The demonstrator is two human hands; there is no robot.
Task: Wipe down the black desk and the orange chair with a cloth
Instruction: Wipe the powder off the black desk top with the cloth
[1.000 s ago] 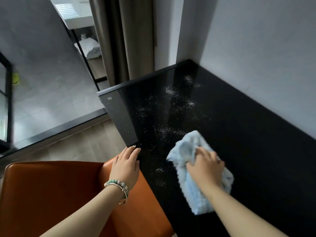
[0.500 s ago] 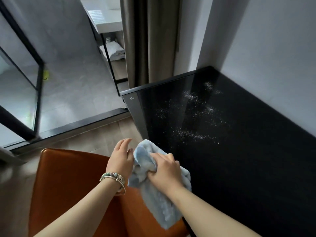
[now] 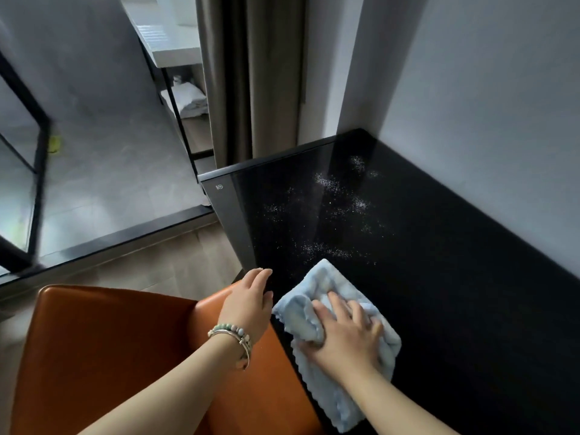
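Note:
The black desk (image 3: 455, 277) runs along the wall on the right, with white specks (image 3: 332, 221) scattered over its far left part. A light blue cloth (image 3: 326, 381) lies on the desk's near left edge. My right hand (image 3: 345, 334) presses flat on the cloth with fingers spread. My left hand (image 3: 248, 302), with bracelets on the wrist, rests with straight fingers at the desk's edge, above the orange chair (image 3: 110, 356). The chair stands close against the desk at lower left.
A grey wall (image 3: 486, 105) borders the desk on the right. Brown curtains (image 3: 251, 73) hang behind the desk's far end. A black-framed glass partition (image 3: 37, 183) and a shelf with folded white towels (image 3: 188, 98) stand to the left, over a wood floor (image 3: 163, 265).
My right hand has pushed the cloth from the desk's left edge back onto the desk top and now lies flatter on it. My left hand stays at the desk's edge.

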